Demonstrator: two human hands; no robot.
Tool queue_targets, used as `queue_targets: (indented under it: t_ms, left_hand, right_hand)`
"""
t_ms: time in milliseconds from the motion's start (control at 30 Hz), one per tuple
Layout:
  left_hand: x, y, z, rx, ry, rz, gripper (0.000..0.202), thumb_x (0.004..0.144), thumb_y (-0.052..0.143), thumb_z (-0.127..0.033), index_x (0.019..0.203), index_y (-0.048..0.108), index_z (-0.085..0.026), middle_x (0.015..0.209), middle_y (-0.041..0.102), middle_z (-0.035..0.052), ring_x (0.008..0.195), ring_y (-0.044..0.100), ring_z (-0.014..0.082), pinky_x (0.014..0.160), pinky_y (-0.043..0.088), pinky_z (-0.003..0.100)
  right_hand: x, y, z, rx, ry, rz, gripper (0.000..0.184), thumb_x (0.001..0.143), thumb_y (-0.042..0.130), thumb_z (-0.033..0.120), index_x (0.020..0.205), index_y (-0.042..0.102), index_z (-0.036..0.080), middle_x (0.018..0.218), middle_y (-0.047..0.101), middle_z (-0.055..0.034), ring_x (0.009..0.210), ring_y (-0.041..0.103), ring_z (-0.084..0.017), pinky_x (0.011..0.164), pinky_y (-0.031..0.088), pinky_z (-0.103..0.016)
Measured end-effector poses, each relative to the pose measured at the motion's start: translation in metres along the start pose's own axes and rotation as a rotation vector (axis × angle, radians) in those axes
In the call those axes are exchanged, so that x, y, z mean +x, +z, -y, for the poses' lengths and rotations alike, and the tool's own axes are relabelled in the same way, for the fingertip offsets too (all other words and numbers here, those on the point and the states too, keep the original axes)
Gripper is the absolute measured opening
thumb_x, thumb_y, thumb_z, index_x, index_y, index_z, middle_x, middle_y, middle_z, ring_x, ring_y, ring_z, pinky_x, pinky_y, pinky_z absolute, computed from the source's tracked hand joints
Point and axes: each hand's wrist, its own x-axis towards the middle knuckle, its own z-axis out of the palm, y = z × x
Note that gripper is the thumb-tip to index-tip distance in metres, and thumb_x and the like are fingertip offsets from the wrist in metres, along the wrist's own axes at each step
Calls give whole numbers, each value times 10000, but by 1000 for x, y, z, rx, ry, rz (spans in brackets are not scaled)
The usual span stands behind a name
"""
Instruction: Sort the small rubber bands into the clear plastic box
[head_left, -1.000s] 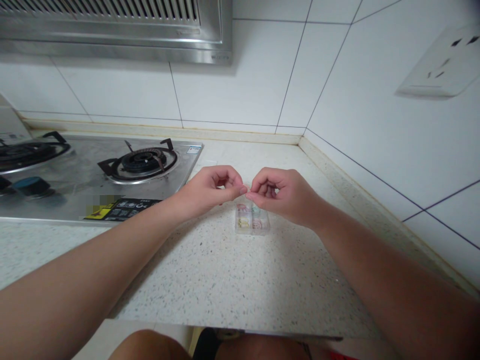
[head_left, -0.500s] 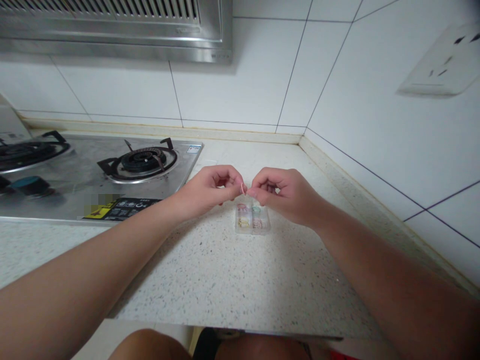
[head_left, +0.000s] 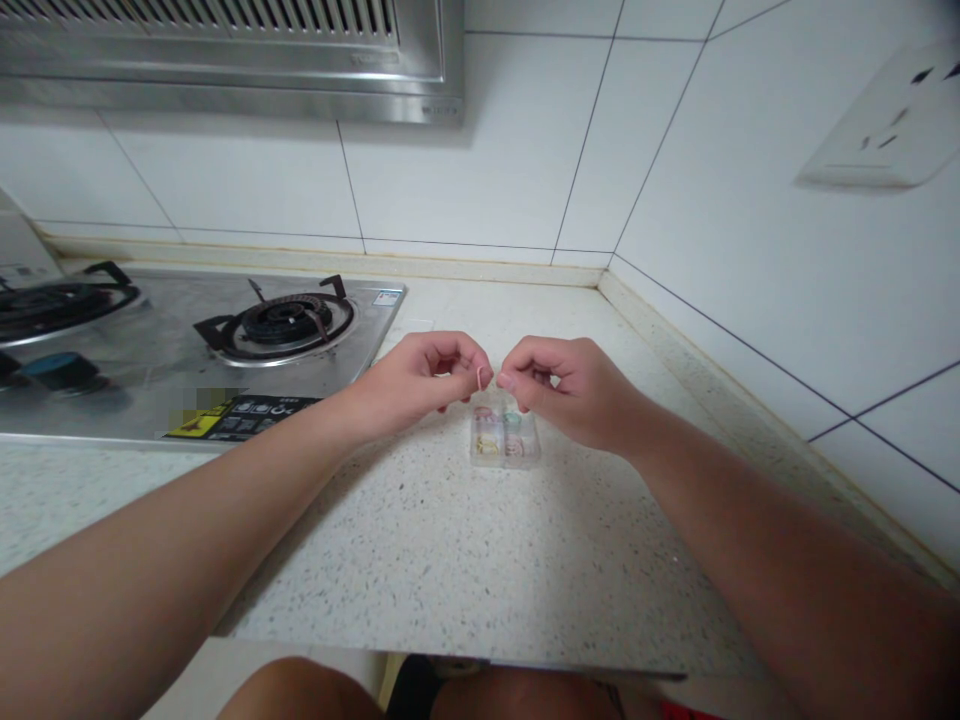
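Left hand (head_left: 420,385) grip pinches a tiny pink loop (head_left: 480,378): light, likely bendy, needing a fingertip hold. Right hand (head_left: 566,392) grip is pinched closed just beside it, above a clear box (head_left: 504,447).

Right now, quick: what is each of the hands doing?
Left hand: closed, pinching a tiny pink piece.
Right hand: closed in a pinch; whether it holds anything cannot be told.

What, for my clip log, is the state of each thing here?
left hand: fingertips pinched on the small pink loop.
right hand: fingers curled shut, just beside the small pink loop.
clear box: flat on the counter, coloured bits in its compartments.
gas burner: unlit.
wall socket: nothing plugged in.
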Motion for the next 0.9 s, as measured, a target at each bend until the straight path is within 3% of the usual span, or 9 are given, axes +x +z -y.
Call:
queue_targets:
  t_ms: [667, 900]
  left_hand:
    - [1, 2, -2, -20, 6, 21, 69, 862, 636, -208, 880, 663, -148, 716, 607, -9, 610, 525, 85, 516, 417, 194]
    - [0, 2, -3, -32, 0, -1, 147, 883, 666, -296, 874, 651, -150, 693, 603, -16, 590, 524, 77, 519, 421, 191]
  right_hand:
    - [0, 1, 1, 8, -36, -9, 214, 942, 614, 342, 852, 669, 156, 622, 575, 26, 542, 476, -76, 501, 356, -206]
    - [1, 2, 0, 55, -69, -29, 175, 880, 678, 259, 1005, 603, 164, 627, 578, 60, 487, 443, -56, 473, 353, -188]
